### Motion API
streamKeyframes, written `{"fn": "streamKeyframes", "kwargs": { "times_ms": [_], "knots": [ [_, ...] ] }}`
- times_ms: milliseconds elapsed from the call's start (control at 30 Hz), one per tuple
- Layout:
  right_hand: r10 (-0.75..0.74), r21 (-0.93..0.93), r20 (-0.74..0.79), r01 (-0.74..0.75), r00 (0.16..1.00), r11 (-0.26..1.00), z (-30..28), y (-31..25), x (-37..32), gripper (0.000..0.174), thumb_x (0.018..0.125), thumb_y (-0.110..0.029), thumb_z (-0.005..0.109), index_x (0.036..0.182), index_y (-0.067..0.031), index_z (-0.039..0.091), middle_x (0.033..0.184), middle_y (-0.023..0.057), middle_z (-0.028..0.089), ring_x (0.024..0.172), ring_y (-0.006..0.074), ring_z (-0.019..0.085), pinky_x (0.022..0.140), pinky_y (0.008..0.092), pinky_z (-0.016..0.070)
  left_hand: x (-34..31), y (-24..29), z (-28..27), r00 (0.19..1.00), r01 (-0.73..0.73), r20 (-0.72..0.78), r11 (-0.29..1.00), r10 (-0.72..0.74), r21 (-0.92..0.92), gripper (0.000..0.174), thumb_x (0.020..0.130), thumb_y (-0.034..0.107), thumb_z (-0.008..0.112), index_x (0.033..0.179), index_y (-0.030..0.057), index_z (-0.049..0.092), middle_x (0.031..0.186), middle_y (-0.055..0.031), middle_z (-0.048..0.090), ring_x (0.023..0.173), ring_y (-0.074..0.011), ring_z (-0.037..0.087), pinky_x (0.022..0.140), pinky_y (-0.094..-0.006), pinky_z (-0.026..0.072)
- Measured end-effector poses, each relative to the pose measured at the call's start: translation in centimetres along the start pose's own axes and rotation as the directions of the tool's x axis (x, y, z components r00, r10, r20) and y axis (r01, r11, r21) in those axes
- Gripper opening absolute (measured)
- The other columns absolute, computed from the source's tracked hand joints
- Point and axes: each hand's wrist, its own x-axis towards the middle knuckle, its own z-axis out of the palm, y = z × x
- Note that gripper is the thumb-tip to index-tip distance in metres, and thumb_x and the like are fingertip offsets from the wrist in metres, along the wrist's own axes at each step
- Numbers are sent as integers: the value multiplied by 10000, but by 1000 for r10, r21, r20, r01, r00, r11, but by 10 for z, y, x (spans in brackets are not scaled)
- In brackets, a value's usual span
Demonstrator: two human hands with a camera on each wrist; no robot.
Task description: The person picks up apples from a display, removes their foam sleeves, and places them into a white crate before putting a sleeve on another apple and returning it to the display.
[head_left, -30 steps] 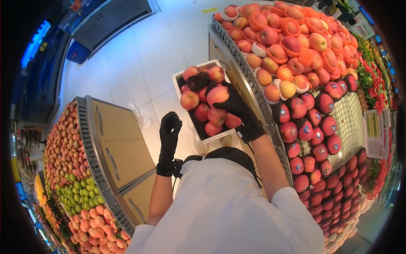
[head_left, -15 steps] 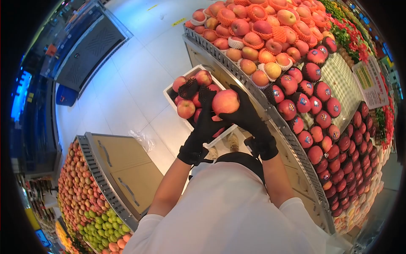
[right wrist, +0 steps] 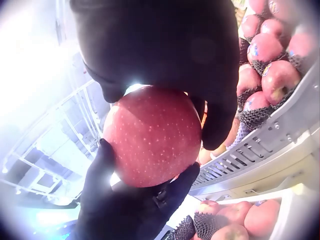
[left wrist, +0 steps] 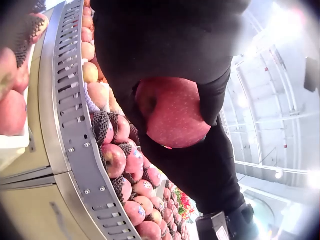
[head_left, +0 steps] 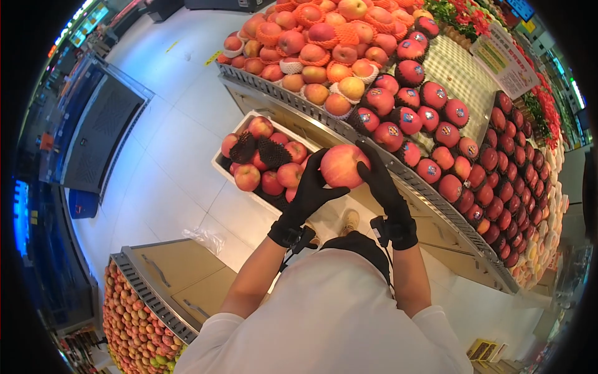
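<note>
A large red apple [head_left: 344, 166] is held between both black-gloved hands, in front of the body. My left hand [head_left: 309, 193] grips it from the left, the thumb beneath. On the other side my right hand [head_left: 384, 187] curls its fingers round it. The right wrist view shows the apple [right wrist: 152, 137] bare and speckled, with fingers of both gloves about its sides. In the left wrist view the gloves cover much of the apple [left wrist: 177, 112]. Left of the hands is a white crate [head_left: 219, 163] of apples, a few in black foam nets [head_left: 272, 153].
To the right stands a sloping display with a slotted metal edge [head_left: 293, 103], heaped with netted apples [head_left: 324, 37] and stickered red apples [head_left: 408, 118]. A second stand of small fruit [head_left: 134, 311] is at lower left. A clear plastic bag [head_left: 204, 239] lies on the tiled floor.
The right hand has lifted the apple from the crate and brought it rightward. The left hand has come in from the left and now grips it too. The view has turned right.
</note>
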Motion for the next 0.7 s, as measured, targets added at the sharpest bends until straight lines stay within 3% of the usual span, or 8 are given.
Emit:
{"fn": "streamKeyframes", "kwargs": {
  "times_ms": [133,267,333,400,467,500,600,700],
  "knots": [
    [39,-9,-61,-40,997,999,-27,6,-15,626,1002,-419,515,1478,-47,350,1435,119,436,1336,194,396,1101,348,335,14,-2,27,997,-79,26,993,77,84,947,632,119,889,1405,34,350,1351,-113,450,1263,-227,470,1043,-377,439],
    [70,175,-38,-63,997,982,-59,18,-28,596,1031,-428,457,1488,-62,342,1449,88,417,1323,191,417,1082,339,371,22,11,57,997,-48,65,998,46,31,941,659,81,869,1417,48,313,1368,-124,433,1292,-237,448,1077,-389,412],
    [107,264,-16,-99,994,959,-77,25,-34,587,1032,-423,457,1486,-68,345,1434,81,424,1293,190,447,1046,340,416,24,24,78,996,-30,88,1000,30,-1,939,672,62,859,1423,55,295,1376,-129,425,1306,-241,437,1093,-395,398],
    [175,382,-6,-159,985,910,-95,34,-39,577,1031,-410,465,1483,-72,349,1410,78,439,1252,188,484,994,346,474,27,27,100,996,37,83,983,-23,-181,945,667,53,863,1423,55,297,1377,-124,427,1306,-235,438,1086,-394,405],
    [304,613,37,-262,952,746,-114,37,-43,579,1025,-408,479,1477,-69,355,1389,77,451,1233,189,496,969,353,495,34,8,120,995,-99,25,995,99,29,949,631,122,894,1397,38,341,1336,-123,460,1243,-236,477,1056,-375,412],
    [288,648,57,-254,956,718,-123,32,-45,573,1014,-401,501,1462,-67,374,1354,90,475,1209,193,507,936,357,509,38,3,129,996,-76,50,996,74,46,974,630,113,899,1412,49,323,1361,-122,441,1264,-235,465,1059,-384,417],
    [326,547,-50,-247,944,800,-146,19,-54,546,1004,-375,515,1440,-65,405,1327,96,494,1179,197,523,912,354,509,48,-7,149,994,-12,110,995,1,101,1033,626,106,914,1447,75,287,1414,-115,403,1302,-231,445,1054,-400,434],
    [243,467,-124,-159,962,870,-170,31,-57,523,993,-351,538,1413,-56,436,1295,89,518,1152,179,529,932,333,483,56,-8,169,985,75,144,990,-92,117,1049,622,148,924,1459,99,293,1430,-106,402,1281,-230,471,1004,-391,468]
  ]
}}
